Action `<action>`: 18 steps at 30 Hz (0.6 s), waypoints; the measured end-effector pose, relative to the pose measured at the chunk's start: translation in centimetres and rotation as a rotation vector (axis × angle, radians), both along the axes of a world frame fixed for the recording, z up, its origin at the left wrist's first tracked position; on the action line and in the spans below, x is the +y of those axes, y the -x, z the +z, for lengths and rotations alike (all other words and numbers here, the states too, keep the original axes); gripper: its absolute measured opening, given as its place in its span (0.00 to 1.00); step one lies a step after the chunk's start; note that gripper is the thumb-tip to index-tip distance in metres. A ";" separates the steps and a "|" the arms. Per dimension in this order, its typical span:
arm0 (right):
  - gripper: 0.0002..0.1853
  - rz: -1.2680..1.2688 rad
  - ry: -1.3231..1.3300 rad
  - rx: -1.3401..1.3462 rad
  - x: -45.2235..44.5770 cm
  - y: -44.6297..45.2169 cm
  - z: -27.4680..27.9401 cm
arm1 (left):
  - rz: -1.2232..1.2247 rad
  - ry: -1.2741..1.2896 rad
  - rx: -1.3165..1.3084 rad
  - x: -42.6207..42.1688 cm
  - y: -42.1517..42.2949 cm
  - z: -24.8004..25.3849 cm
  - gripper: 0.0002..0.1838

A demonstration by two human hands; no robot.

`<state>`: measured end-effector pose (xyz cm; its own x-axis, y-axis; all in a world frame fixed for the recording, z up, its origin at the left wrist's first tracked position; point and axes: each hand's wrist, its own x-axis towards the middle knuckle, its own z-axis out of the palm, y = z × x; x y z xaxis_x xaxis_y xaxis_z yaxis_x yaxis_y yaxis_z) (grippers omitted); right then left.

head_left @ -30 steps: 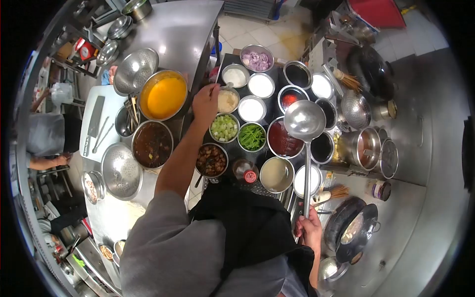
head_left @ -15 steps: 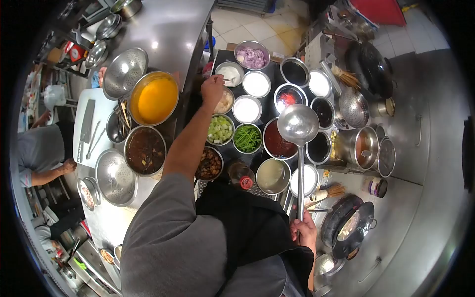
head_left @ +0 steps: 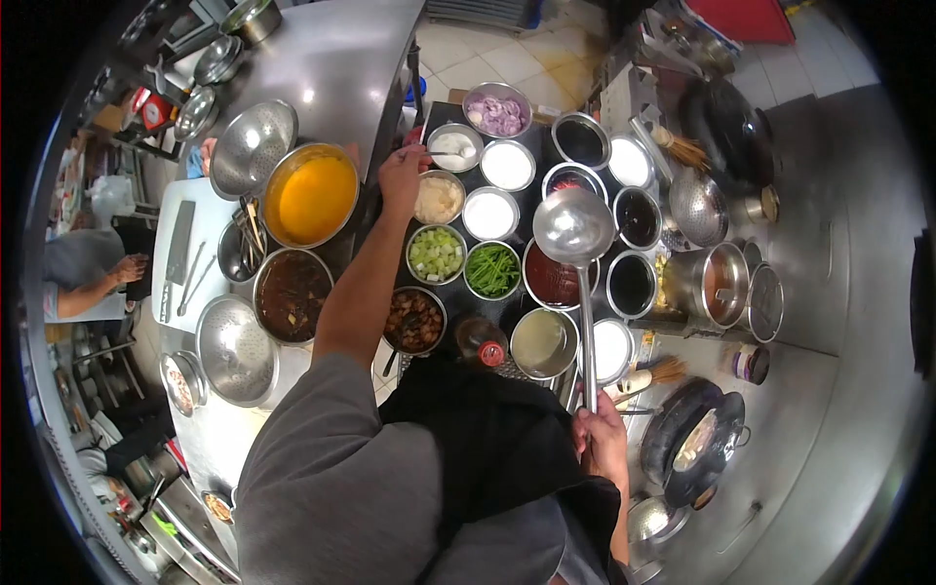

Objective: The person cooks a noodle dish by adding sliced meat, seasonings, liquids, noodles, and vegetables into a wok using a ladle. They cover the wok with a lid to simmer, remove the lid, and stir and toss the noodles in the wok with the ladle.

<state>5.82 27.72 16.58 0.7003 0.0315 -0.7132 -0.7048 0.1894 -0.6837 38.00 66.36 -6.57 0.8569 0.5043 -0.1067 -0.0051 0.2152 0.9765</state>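
Spoon (head_left: 448,154) in play on the left! The left hand (head_left: 400,180) is closed around its thin handle, and its head is inside the rim of a round container of white seasoning (head_left: 466,149); whether it touches the contents, I can't tell. Over on the right, the right hand (head_left: 603,429) grips the long handle of a big metal ladle (head_left: 573,229), whose round head hangs above the dark red sauce (head_left: 548,281) and partly hides it. And what a crowded field between them: sliced purple pieces (head_left: 499,115) at the far end, pale minced stuff (head_left: 439,199) just below the left hand, chopped light-green chunks (head_left: 436,255) nearer, cut green stalks (head_left: 492,270) right beside those. A red-capped bottle (head_left: 480,343) stands close to the apron (head_left: 478,429). Out left, a pot of orange liquid (head_left: 312,200) sits on the metal desk (head_left: 341,44), with a knife (head_left: 178,244) lying on the white board (head_left: 200,210).
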 end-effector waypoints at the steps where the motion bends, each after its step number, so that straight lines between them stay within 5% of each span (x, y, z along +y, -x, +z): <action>1: 0.22 0.004 -0.022 -0.005 0.2 -0.5 -0.1 | -0.006 -0.005 0.001 -0.2 0.6 1.4 0.13; 8: 0.22 0.136 -0.029 0.030 1.4 -3.6 -1.2 | -0.225 -0.177 -0.063 -5.5 5.9 9.9 0.14; 12: 0.19 0.143 -0.124 0.067 2.1 -4.3 -1.1 | -0.182 -0.681 -0.085 -7.1 3.3 7.3 0.13; 18: 0.21 0.132 -0.103 0.036 1.7 -2.4 -0.8 | -0.241 -0.827 -0.111 -9.5 -0.7 2.4 0.13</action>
